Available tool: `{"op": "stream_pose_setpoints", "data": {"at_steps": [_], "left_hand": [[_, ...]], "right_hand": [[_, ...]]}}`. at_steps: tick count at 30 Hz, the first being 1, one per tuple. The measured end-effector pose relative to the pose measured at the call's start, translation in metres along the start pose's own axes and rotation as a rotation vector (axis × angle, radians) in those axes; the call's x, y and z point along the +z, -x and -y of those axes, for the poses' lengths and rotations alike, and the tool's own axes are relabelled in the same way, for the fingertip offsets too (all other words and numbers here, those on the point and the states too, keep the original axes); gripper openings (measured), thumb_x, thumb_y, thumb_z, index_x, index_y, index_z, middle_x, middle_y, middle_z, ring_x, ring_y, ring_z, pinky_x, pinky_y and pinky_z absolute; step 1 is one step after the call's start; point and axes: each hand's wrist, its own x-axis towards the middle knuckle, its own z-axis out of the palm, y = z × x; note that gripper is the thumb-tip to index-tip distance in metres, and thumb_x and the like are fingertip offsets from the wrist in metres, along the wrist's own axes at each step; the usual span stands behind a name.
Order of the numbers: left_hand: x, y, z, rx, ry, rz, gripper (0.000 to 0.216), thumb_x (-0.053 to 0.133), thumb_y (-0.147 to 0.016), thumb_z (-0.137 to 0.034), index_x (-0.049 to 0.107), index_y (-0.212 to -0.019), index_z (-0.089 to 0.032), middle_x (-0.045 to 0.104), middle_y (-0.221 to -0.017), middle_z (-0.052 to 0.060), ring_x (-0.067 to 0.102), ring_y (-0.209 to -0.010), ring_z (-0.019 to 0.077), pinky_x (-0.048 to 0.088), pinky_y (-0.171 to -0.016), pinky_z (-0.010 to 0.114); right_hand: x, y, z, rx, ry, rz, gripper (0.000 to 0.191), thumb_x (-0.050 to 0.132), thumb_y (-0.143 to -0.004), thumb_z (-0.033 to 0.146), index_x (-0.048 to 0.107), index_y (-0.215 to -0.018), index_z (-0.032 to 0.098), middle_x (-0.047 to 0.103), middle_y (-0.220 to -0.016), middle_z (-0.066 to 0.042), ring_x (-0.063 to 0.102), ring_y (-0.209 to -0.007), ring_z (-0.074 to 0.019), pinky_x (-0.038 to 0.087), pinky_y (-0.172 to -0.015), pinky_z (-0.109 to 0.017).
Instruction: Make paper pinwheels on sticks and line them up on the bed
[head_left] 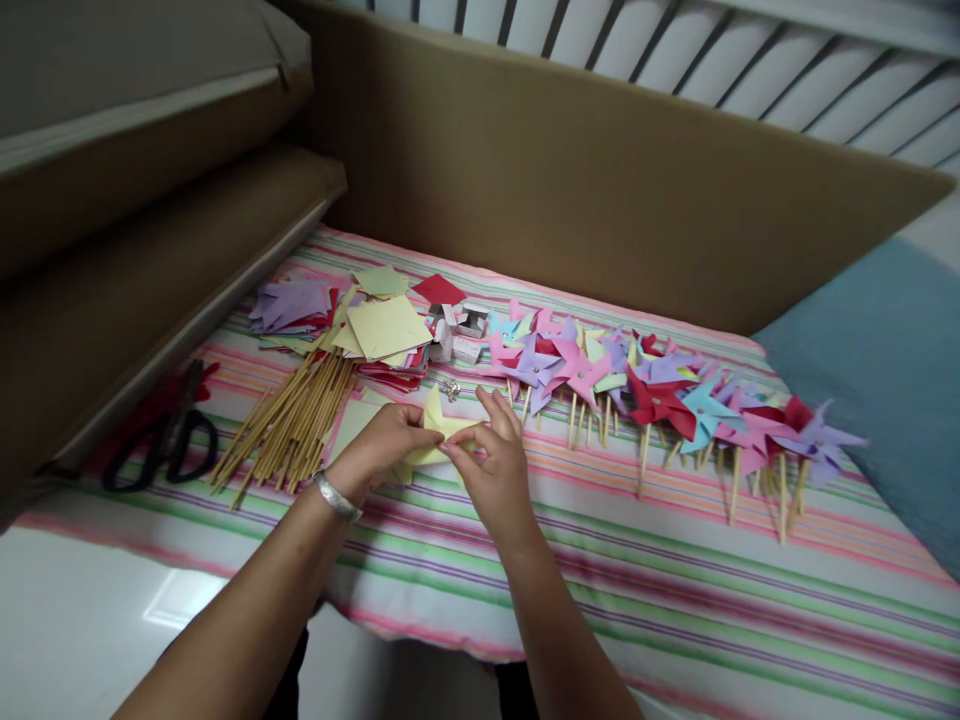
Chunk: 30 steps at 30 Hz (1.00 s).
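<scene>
My left hand (386, 440) and my right hand (491, 460) meet over a pale yellow paper piece (439, 425) and pinch its folded corners. A silver bracelet circles my left wrist. Beneath the hands lies a striped cloth (600, 580). Just behind the hands, a bundle of wooden sticks (289, 425) lies to the left. A small shiny pin cluster (450, 388) sits just behind the paper. Stacked paper squares (382, 325) lie further back, in yellow, purple and red.
A row of finished paper pinwheels (660, 395) on sticks stretches to the right. Black scissors (169, 440) lie at the left edge. Small white boxes (457, 330) sit by the paper stack. A cardboard wall (600, 170) stands behind, a blue cushion (892, 370) at right.
</scene>
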Motion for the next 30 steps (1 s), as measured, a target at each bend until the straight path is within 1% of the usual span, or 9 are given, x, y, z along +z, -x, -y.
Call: {"op": "stream_pose_setpoints", "data": {"at_steps": [4, 8, 11, 14, 18, 22, 25, 30], "left_hand": [[-0.0020, -0.0017, 0.0014, -0.006, -0.013, 0.007, 0.022, 0.068, -0.054, -0.024, 0.067, -0.071, -0.010, 0.058, -0.055, -0.002, 0.047, -0.048, 0.0096, 0.032, -0.050, 0.022], [-0.0024, -0.0019, 0.0015, -0.020, -0.027, 0.005, 0.023, 0.067, -0.054, -0.024, 0.066, -0.071, -0.010, 0.058, -0.056, -0.001, 0.048, -0.048, 0.0103, 0.033, -0.050, 0.023], [-0.0026, -0.0022, 0.0028, -0.023, -0.026, 0.020, 0.022, 0.066, -0.054, -0.025, 0.066, -0.071, -0.010, 0.059, -0.058, 0.000, 0.048, -0.049, 0.0106, 0.033, -0.050, 0.023], [-0.0032, -0.0030, 0.0052, -0.026, -0.024, 0.041, 0.020, 0.066, -0.055, -0.025, 0.065, -0.069, -0.011, 0.059, -0.060, 0.000, 0.048, -0.050, 0.0103, 0.033, -0.049, 0.022], [-0.0026, -0.0010, 0.0043, -0.022, -0.026, 0.070, 0.020, 0.065, -0.057, -0.025, 0.065, -0.072, -0.012, 0.056, -0.058, -0.001, 0.046, -0.047, 0.0091, 0.032, -0.047, 0.021], [-0.0001, 0.0051, -0.0022, -0.048, -0.031, 0.058, 0.020, 0.065, -0.059, -0.029, 0.063, -0.070, -0.013, 0.052, -0.053, -0.003, 0.041, -0.043, 0.0080, 0.028, -0.043, 0.021], [0.0000, 0.0061, -0.0031, -0.055, -0.029, 0.060, 0.021, 0.066, -0.059, -0.030, 0.063, -0.071, -0.013, 0.051, -0.054, -0.004, 0.041, -0.043, 0.0080, 0.028, -0.043, 0.021], [-0.0026, -0.0001, 0.0038, -0.024, -0.088, 0.076, 0.021, 0.066, -0.058, -0.030, 0.061, -0.069, -0.013, 0.048, -0.053, -0.005, 0.038, -0.043, 0.0071, 0.027, -0.044, 0.021]], "right_hand": [[-0.0002, -0.0007, -0.0012, -0.024, 0.006, 0.039, 0.007, 0.061, -0.078, 0.023, 0.066, -0.073, 0.021, 0.048, -0.134, -0.009, 0.030, -0.131, -0.0268, 0.027, -0.104, -0.049], [-0.0005, -0.0015, -0.0011, -0.031, 0.003, 0.042, 0.010, 0.057, -0.080, 0.022, 0.066, -0.076, 0.022, 0.049, -0.133, -0.008, 0.031, -0.131, -0.0270, 0.027, -0.103, -0.051], [-0.0007, -0.0015, -0.0008, -0.023, 0.013, 0.044, 0.010, 0.056, -0.080, 0.021, 0.065, -0.076, 0.021, 0.049, -0.133, -0.009, 0.031, -0.130, -0.0267, 0.027, -0.104, -0.051], [-0.0010, -0.0012, -0.0005, -0.011, 0.024, 0.043, 0.009, 0.057, -0.079, 0.021, 0.065, -0.076, 0.020, 0.049, -0.133, -0.011, 0.031, -0.130, -0.0265, 0.026, -0.104, -0.049], [-0.0015, -0.0009, -0.0007, 0.002, 0.018, 0.036, 0.007, 0.058, -0.078, 0.021, 0.064, -0.075, 0.021, 0.050, -0.132, -0.009, 0.032, -0.130, -0.0266, 0.027, -0.103, -0.050], [-0.0015, -0.0011, -0.0012, 0.015, 0.016, 0.029, 0.005, 0.059, -0.077, 0.021, 0.064, -0.074, 0.021, 0.050, -0.131, -0.009, 0.032, -0.130, -0.0266, 0.028, -0.103, -0.050], [-0.0011, -0.0015, -0.0014, 0.030, 0.014, 0.024, 0.004, 0.060, -0.076, 0.020, 0.063, -0.073, 0.022, 0.051, -0.130, -0.009, 0.032, -0.130, -0.0263, 0.028, -0.103, -0.049], [-0.0003, -0.0011, -0.0005, 0.108, -0.011, 0.043, 0.005, 0.061, -0.074, 0.019, 0.063, -0.071, 0.021, 0.052, -0.130, -0.009, 0.035, -0.128, -0.0270, 0.028, -0.103, -0.049]]}}
